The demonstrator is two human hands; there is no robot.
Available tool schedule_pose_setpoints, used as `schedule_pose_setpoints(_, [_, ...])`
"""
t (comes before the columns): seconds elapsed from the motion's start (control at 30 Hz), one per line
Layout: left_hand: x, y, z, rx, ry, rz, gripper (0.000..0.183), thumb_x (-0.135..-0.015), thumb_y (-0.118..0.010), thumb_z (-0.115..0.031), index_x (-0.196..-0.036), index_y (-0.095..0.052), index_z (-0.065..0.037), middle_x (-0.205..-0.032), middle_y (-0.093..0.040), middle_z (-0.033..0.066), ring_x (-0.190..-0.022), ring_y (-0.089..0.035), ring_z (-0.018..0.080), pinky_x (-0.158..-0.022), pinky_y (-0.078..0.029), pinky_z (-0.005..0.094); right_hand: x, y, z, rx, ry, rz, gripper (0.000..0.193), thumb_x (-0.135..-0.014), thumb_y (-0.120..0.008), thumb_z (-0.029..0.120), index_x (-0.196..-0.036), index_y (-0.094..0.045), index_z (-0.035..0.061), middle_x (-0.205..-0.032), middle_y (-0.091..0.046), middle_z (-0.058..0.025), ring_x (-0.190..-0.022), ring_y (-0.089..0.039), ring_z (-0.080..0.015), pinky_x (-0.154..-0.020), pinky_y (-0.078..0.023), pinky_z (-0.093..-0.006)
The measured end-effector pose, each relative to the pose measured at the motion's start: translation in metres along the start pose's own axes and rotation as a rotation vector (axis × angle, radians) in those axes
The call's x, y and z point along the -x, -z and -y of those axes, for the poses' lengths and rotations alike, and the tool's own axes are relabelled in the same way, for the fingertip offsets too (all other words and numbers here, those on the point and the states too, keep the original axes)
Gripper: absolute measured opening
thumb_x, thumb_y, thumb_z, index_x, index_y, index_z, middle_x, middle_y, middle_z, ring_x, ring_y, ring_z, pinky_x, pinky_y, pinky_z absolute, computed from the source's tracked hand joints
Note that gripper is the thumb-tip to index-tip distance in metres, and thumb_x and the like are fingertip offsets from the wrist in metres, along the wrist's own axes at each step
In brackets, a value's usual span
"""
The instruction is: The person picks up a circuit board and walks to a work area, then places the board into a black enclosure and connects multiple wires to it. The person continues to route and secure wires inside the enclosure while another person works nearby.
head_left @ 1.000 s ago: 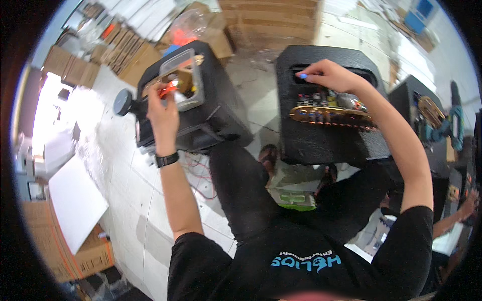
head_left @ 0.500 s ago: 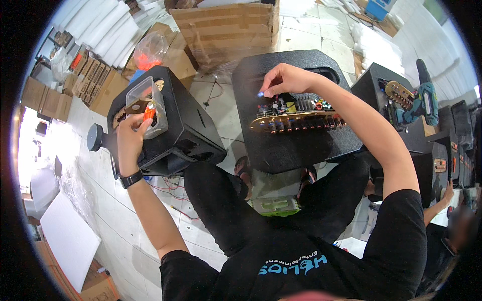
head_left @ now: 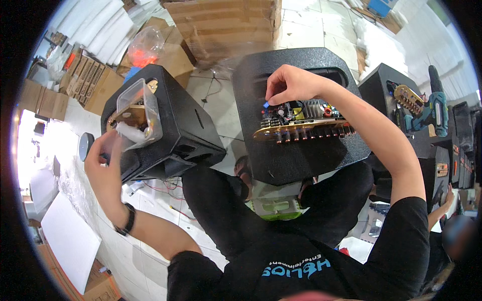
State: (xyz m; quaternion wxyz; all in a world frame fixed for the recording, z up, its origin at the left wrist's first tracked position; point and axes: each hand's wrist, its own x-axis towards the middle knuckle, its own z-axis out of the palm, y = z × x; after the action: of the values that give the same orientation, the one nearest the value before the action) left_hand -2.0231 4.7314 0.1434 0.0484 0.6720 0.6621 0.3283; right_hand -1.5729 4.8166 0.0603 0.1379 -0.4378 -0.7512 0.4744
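My right hand (head_left: 291, 86) is over the far left part of a circuit board with a gold panel (head_left: 281, 133), on a black speaker cabinet (head_left: 311, 155). Its thumb and fingers pinch a small blue component (head_left: 266, 105). My left hand (head_left: 104, 155) is beside a clear plastic container (head_left: 154, 118) on a second black cabinet (head_left: 188, 110). Its fingers are curled and smeared by motion, so what they hold, if anything, cannot be made out. A blurred whitish thing (head_left: 130, 132) lies between those fingers and the container. Inside the container is a brown piece (head_left: 134, 118).
A teal cordless drill (head_left: 436, 113) stands on another cabinet (head_left: 381, 80) at the right. Cardboard boxes (head_left: 226, 30) and white foam sheets (head_left: 95, 25) fill the back. Thin red wires (head_left: 165, 189) lie on the floor. At far right a co-worker's hand (head_left: 446, 198) shows.
My left hand has moved out of the container, left and toward me; the orange piece it held is no longer visible. My right hand has shifted slightly nearer, still pinching the blue component.
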Motion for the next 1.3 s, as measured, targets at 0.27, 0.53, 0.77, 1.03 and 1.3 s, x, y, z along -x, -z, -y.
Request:
schedule_pose_setpoints(0.27, [0.041, -0.188, -0.087, 0.476, -0.508, 0.360, 0.061, -0.061, -0.098, -0.043, -0.104, -0.077, -0.006, -0.097, -0.075, 0.0082, -0.093, -0.069, 0.0294, -0.085, -0.045, 0.0398, 0.001, 0.004, 0.000, 0.117, 0.099, -0.043, 0.013, -0.086, -0.073, 0.005, -0.095, -0.075, -0.0041, -0.091, -0.075, -0.0088, -0.085, -0.072, -0.0150, -0.080, -0.058, -0.0295])
schedule_pose_setpoints(0.53, [0.029, -0.230, -0.085, 0.571, -0.466, 0.383, 0.043, -0.058, -0.098, -0.044, -0.075, -0.077, -0.010, -0.076, -0.073, -0.0013, -0.075, -0.060, 0.0224, -0.076, -0.041, 0.0375, -0.004, 0.015, 0.006, 0.281, 0.178, -0.034, 0.011, -0.083, -0.072, 0.002, -0.093, -0.074, -0.0034, -0.091, -0.072, -0.0122, -0.083, -0.072, -0.0218, -0.077, -0.059, -0.0319])
schedule_pose_setpoints(0.77, [0.036, -0.244, -0.099, 0.612, -0.405, 0.181, 0.032, -0.061, -0.094, -0.037, -0.077, -0.078, -0.013, -0.081, -0.070, -0.0031, -0.085, -0.059, 0.0220, -0.083, -0.044, 0.0382, -0.007, 0.016, 0.009, 0.294, 0.157, -0.035, 0.009, -0.082, -0.072, 0.003, -0.088, -0.073, -0.0032, -0.083, -0.070, -0.0126, -0.077, -0.071, -0.0247, -0.072, -0.058, -0.0347])
schedule_pose_setpoints(1.03, [0.030, -0.247, -0.099, 0.673, -0.438, 0.251, 0.036, -0.060, -0.096, -0.033, -0.079, -0.077, -0.009, -0.104, -0.080, 0.0020, -0.097, -0.061, 0.0234, -0.089, -0.044, 0.0382, -0.010, 0.022, 0.015, 0.386, 0.167, -0.038, 0.009, -0.079, -0.072, 0.003, -0.087, -0.073, -0.0029, -0.081, -0.070, -0.0132, -0.075, -0.070, -0.0277, -0.072, -0.058, -0.0352])
schedule_pose_setpoints(1.3, [0.031, -0.248, -0.097, 0.694, -0.429, 0.268, 0.040, -0.060, -0.098, -0.028, -0.085, -0.077, -0.007, -0.102, -0.080, 0.0044, -0.093, -0.061, 0.0209, -0.087, -0.045, 0.0379, -0.018, 0.022, 0.019, 0.431, 0.189, 0.004, 0.012, -0.079, -0.071, 0.004, -0.087, -0.075, -0.0033, -0.080, -0.072, -0.0170, -0.076, -0.073, -0.0300, -0.073, -0.059, -0.0363])
